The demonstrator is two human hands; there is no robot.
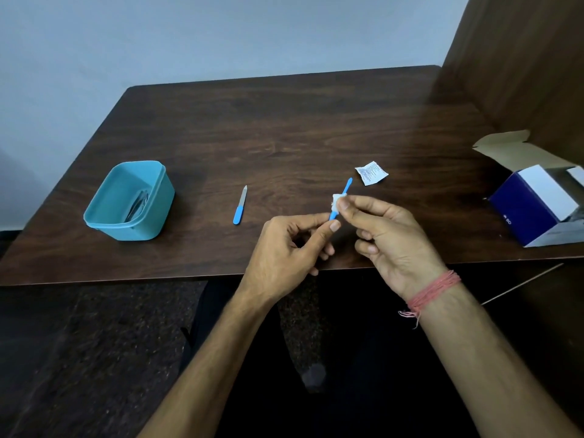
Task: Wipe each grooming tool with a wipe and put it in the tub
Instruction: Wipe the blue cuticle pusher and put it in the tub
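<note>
The table (284,128) is taken as the landmark, and the scene is read from its left side to its right.

Near the table's left front corner the teal tub (129,200) is set, and metal tools (139,203) are seen lying inside it; what kind they are cannot be told.

Toward the middle of the table, right of the tub and well apart from it, a nail file (240,205) with a blue handle is lying flat, not yet wiped by the look of it.

Just above the table's front edge, a slim blue tool (343,194) is pinched at its lower end by the left hand (284,248), between thumb and fingertips. A white wipe (337,200) is wrapped round the tool's shaft and pinched there by the fingers of the right hand (388,235), whose wrist bears a pink thread band (433,292).

Beyond the hands, an opened sachet (371,173) is lying on the table, and at the table's right edge an open blue and white box (537,200) is standing.

Several slips are judged possible. The tool is held by its end only, so it could be pulled free by a hard stroke of the wipe and dropped past the table's front edge onto the floor. The small wipe could slide off the tip. The pinched end could be left unwiped unless the grip is changed.
</note>
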